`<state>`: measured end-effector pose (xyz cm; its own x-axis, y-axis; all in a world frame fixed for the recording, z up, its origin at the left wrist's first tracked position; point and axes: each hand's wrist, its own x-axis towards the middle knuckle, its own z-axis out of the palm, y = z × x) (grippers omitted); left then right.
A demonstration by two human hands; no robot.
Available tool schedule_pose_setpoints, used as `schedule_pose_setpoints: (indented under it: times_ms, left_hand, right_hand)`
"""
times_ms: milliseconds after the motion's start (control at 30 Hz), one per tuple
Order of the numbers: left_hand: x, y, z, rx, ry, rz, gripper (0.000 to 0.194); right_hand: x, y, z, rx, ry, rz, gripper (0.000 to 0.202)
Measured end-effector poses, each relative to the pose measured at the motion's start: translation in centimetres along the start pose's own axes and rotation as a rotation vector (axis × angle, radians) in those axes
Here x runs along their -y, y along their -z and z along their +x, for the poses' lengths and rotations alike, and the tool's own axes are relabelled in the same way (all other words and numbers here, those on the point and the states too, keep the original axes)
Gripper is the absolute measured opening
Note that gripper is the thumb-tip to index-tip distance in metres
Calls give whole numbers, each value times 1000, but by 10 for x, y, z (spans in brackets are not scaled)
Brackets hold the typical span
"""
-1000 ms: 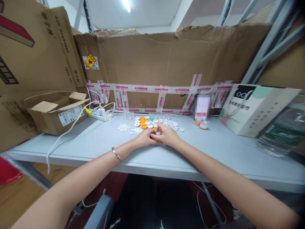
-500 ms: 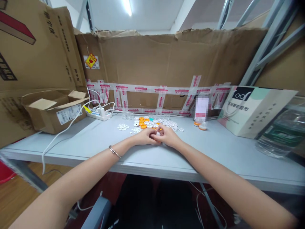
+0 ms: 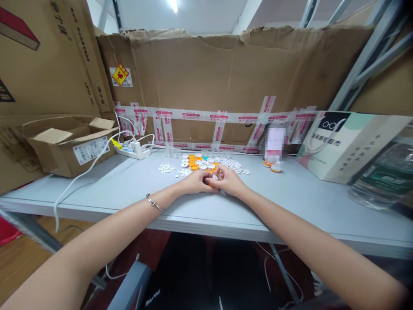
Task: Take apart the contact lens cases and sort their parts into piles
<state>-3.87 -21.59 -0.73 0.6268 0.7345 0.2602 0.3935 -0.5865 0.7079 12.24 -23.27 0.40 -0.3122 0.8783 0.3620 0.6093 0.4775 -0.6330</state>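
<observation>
Near the table's middle, my left hand (image 3: 197, 181) and my right hand (image 3: 228, 181) meet, fingers curled round a small, whitish, partly clear piece (image 3: 214, 177). The fingers hide most of it, and which hand bears it is hard to tell. Just behind the hands lie orange and white round caps (image 3: 194, 166) and one teal piece. To their right spreads a pile of small white parts (image 3: 229, 162); a smaller group of white discs (image 3: 166, 168) lies to the left.
On the grey table (image 3: 129, 185), an open cardboard box (image 3: 64, 148) and a power strip (image 3: 134, 150) stand left. Clear cups line the back. Two orange-based pieces (image 3: 275, 168), a printed carton (image 3: 335, 150) and a large water bottle (image 3: 383, 176) are right.
The view has tilted and shifted slightly. My hands remain together, with the fingers of my right hand a little differently placed around the small piece.
</observation>
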Motion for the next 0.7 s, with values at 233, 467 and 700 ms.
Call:
schedule_pose_setpoints:
  times_ms: [233, 467, 700]
  left_hand:
    - [-4, 5, -6, 76, -61, 7, 23]
    - [-12, 11, -9, 133, -44, 45, 33]
    - [-17, 9, -11, 126, -41, -13, 27]
  right_hand:
    - [6, 14, -2, 191, 109, 61, 16]
    - [4, 46, 4, 30, 184, 267, 19]
    - [-17, 53, 5, 88, -96, -144, 23]
